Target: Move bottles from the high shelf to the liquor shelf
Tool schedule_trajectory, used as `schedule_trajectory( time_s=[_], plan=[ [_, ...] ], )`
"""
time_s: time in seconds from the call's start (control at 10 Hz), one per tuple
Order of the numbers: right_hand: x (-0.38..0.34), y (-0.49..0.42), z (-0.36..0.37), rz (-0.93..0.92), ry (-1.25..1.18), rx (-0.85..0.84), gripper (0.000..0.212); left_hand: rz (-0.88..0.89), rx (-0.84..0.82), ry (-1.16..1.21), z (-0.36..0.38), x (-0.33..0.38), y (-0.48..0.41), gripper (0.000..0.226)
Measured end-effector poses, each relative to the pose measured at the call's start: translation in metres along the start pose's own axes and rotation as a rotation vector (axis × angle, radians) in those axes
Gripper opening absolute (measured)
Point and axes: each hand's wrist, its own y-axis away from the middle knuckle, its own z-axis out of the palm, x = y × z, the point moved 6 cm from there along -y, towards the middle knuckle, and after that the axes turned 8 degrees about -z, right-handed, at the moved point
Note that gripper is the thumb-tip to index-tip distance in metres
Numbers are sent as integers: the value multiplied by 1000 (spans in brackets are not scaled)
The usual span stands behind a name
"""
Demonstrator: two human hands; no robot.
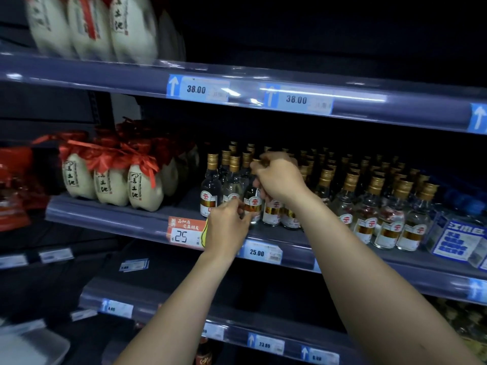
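Several small clear bottles with gold caps and red-gold labels stand in rows on the middle shelf (pixel 147 219). My right hand (pixel 279 177) is closed over the neck of one clear bottle (pixel 252 206) at the front of the row. My left hand (pixel 228 227) pinches the same bottle low down, at its label. A neighbouring clear bottle (pixel 210 191) stands just left of it. The high shelf (pixel 105 77) above is dark and bare on the right side.
White ceramic jars with red ribbon (pixel 142 188) stand at the left of the middle shelf, more white jars (pixel 131 27) on the high shelf's left. Blue-labelled boxes (pixel 456 241) sit at the far right. Price tags (pixel 257 252) line the shelf edges. Lower shelves are dark.
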Motion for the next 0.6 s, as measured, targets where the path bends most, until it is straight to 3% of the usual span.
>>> schedule_trajectory(
  time_s=[0.3, 0.6],
  plan=[
    [3, -1, -2, 55, -51, 74, 39, -10, 32, 178, -20, -2, -10, 30],
    [-6, 22, -10, -170, 93, 194, 48, 17, 2, 239, -35, -14, -12, 32]
  ],
)
